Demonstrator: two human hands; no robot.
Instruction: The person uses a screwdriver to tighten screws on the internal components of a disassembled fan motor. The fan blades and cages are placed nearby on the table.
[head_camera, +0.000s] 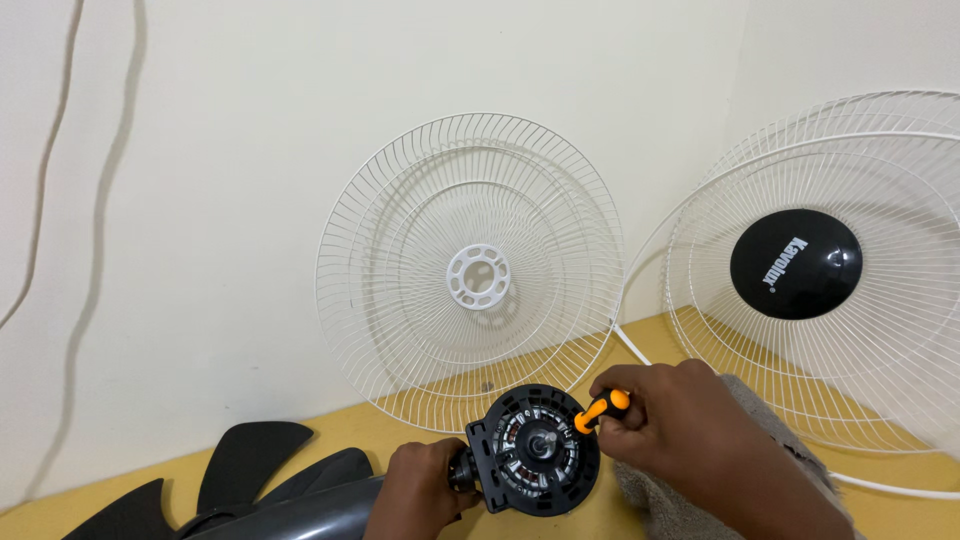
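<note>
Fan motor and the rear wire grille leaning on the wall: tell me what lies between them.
In the head view, only bare yellow tabletop lies between the fan motor and the rear wire grille. The right hand with its orange-handled screwdriver sits to the side.

Black fan motor (540, 450) face-up on yellow table, orange-black screwdriver (601, 408) at rim.

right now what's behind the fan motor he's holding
Behind the fan motor, a white rear fan guard leans on the wall, standing on the yellow table. The motor covers the guard's lowest rim, so its contact with the table is hidden.
</note>
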